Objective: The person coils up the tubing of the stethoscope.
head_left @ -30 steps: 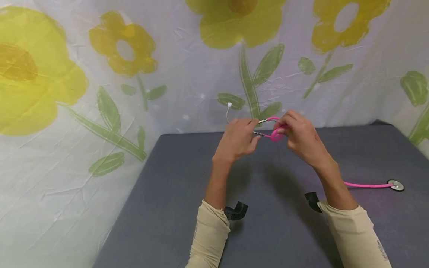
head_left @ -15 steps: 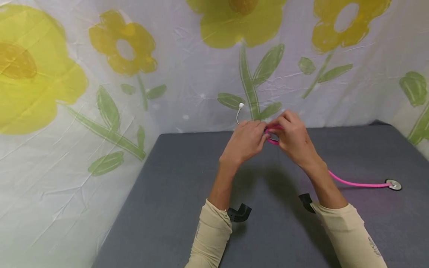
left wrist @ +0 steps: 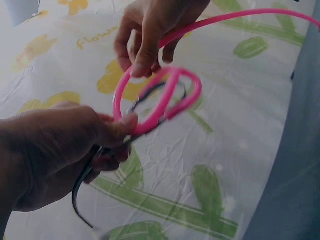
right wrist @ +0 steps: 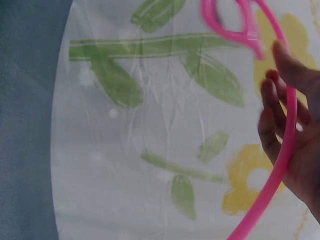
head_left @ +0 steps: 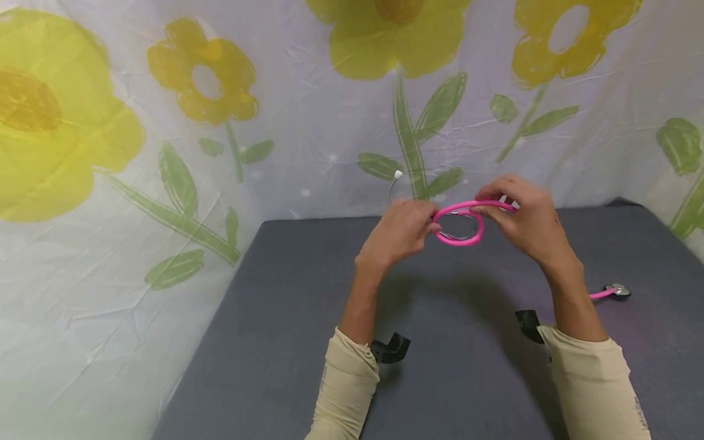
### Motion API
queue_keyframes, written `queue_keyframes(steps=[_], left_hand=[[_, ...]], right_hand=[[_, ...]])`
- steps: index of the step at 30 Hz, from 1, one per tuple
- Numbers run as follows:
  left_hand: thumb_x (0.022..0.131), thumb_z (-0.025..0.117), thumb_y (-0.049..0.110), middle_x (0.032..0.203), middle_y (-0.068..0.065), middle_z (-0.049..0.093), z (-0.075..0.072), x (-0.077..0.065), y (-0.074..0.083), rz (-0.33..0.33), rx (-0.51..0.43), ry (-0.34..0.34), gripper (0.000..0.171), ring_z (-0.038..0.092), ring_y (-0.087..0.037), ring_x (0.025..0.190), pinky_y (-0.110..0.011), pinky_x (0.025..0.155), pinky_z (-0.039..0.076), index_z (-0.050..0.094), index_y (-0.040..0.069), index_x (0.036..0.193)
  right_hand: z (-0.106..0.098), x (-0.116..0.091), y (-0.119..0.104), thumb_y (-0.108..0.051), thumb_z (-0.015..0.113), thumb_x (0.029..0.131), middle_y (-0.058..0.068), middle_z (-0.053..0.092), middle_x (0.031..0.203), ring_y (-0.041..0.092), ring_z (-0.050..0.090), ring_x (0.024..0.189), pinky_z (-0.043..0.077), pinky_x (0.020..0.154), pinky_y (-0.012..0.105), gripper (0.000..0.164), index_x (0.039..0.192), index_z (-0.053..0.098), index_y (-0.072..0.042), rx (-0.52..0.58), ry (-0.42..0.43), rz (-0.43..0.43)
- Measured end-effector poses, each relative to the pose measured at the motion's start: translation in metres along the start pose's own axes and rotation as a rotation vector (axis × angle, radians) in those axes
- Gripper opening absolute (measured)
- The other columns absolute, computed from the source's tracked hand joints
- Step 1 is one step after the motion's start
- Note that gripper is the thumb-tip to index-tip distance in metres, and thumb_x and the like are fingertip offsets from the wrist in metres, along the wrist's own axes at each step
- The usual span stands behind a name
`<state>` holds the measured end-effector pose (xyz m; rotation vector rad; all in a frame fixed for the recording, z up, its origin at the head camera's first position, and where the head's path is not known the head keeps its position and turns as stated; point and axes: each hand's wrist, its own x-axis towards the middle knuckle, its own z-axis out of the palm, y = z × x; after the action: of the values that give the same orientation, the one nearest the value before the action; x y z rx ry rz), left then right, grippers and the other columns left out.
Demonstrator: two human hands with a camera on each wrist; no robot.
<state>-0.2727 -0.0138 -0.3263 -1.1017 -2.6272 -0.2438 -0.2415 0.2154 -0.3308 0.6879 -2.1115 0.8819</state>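
A pink stethoscope (head_left: 461, 242) hangs between both hands above the dark table, its tubing bent into a loop. My left hand (head_left: 398, 232) pinches the loop and the metal ear tubes between thumb and fingers. One white ear tip (head_left: 398, 175) sticks up behind that hand. With thumb and fingers, my right hand (head_left: 525, 217) holds the tubing to the right of the loop. In the right wrist view the pink tube (right wrist: 285, 150) runs across the palm. The round chest piece (head_left: 618, 291) lies on the table at the right; the forearm hides part of the tubing.
A dark grey table (head_left: 308, 305) spreads beneath the hands. Behind it hangs a white sheet (head_left: 297, 122) printed with yellow flowers and green leaves. Black wrist mounts (head_left: 390, 348) sit by both beige sleeves (head_left: 346, 379).
My right hand first closed in on the left, then drew away to the right along the tubing. A pink loop now shows at the left hand. The chest piece has slid left.
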Motion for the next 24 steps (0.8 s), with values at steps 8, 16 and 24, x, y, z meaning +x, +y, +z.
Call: queue_keyframes(steps=[8, 16, 24], left_hand=[[0.099, 0.070, 0.024, 0.089, -0.003, 0.067, -0.007, -0.003, 0.002, 0.153, -0.234, 0.107, 0.021, 0.054, -0.013, 0.077, -0.024, 0.075, 0.045, 0.068, 0.005, 0.108], [0.098, 0.071, 0.020, 0.105, -0.008, 0.075, -0.011, -0.005, 0.007, 0.087, -0.300, 0.227, 0.028, 0.067, -0.018, 0.093, -0.033, 0.093, 0.051, 0.070, 0.002, 0.118], [0.097, 0.071, 0.015, 0.096, -0.010, 0.076, -0.007, -0.002, 0.007, -0.032, -0.401, 0.403, 0.021, 0.071, -0.017, 0.083, -0.028, 0.083, 0.055, 0.071, -0.001, 0.111]], right_hand=[[0.004, -0.002, 0.008, 0.005, 0.084, 0.082, 0.016, 0.072, 0.085, -0.016, 0.049, 0.082, 0.040, 0.076, 0.005, 0.024, 0.104, 0.082, -0.001, 0.013, 0.091, 0.099], [0.009, -0.006, 0.009, 0.004, 0.075, 0.092, 0.020, 0.075, 0.088, -0.008, 0.059, 0.070, 0.049, 0.062, 0.011, 0.020, 0.111, 0.076, 0.005, 0.152, -0.238, 0.217], [0.019, -0.001, 0.002, 0.002, 0.062, 0.101, 0.010, 0.074, 0.081, 0.018, 0.071, 0.066, 0.061, 0.067, 0.028, 0.016, 0.112, 0.072, 0.010, 0.501, -0.495, 0.307]])
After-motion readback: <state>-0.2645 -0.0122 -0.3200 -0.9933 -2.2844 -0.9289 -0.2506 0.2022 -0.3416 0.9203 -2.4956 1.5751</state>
